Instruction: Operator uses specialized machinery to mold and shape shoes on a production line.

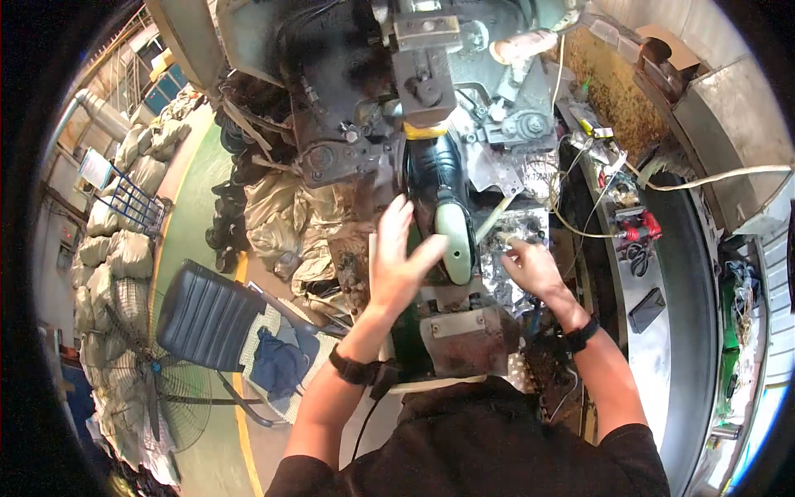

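A black shoe upper [434, 170] sits on a pale green shoe last [454, 248], toe end pointing away from me under the head of a dark metal machine [424, 74]. To the left of the last, my left hand [402, 257] is open, fingers stretched out and thumb reaching toward the last's side. Whether the thumb touches it, I cannot tell. My right hand [532, 267] is at the right of the last, fingers curled by a stained metal surface. Anything inside those fingers is hidden. A pale rod [495, 217] slants between the last and my right hand.
On the left stand a black chair [211, 315] with blue cloth on its seat, a floor fan [178, 398] and piled sacks [124, 257]. A bench on the right holds a red tool [644, 225] and a phone [647, 310]. Loose cables hang nearby.
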Demonstrator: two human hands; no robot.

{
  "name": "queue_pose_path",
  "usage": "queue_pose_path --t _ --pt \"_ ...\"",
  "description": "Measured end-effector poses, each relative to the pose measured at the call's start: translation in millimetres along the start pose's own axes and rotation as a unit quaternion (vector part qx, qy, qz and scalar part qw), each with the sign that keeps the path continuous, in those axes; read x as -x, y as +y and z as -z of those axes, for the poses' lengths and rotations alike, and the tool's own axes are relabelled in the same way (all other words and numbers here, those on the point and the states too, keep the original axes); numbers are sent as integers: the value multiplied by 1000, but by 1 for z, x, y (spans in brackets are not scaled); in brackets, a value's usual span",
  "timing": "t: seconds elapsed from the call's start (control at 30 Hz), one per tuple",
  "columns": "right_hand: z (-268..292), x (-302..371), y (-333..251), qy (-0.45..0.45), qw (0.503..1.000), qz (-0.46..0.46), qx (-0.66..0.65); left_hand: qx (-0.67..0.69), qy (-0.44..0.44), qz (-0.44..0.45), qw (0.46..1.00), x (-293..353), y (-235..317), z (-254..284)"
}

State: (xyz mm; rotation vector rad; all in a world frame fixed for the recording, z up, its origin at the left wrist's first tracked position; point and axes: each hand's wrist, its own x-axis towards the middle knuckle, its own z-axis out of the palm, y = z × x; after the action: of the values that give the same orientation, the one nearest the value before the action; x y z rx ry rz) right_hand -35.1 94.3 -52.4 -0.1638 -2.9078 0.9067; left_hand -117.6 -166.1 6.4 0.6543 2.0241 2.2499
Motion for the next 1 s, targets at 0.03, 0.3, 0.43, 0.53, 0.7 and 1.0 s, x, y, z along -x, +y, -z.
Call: queue_pose_path --t 0.03,0.3,0.43,0.53,0.7,1.0 --pt "1 -1 -6 -4 999 -33 -21 -128 -14 -29 991 1 10 -21" --pt "-5 7 -5 101 991 -47 -72 -318 52 -129 938 7 -1 -63" --pt "-3 5 -1 105 987 -59 -104 -312 51 -135 939 4 -7 -66" --pt "-3 6 -4 111 983 -61 -132 -277 36 -126 952 6 -9 -63" --pt "-1 3 -2 107 984 -66 -126 -235 41 -92 967 2 -16 -64" --pt "-12 4 2 146 983 -28 -106 -232 46 -118 965 4 -22 -60"
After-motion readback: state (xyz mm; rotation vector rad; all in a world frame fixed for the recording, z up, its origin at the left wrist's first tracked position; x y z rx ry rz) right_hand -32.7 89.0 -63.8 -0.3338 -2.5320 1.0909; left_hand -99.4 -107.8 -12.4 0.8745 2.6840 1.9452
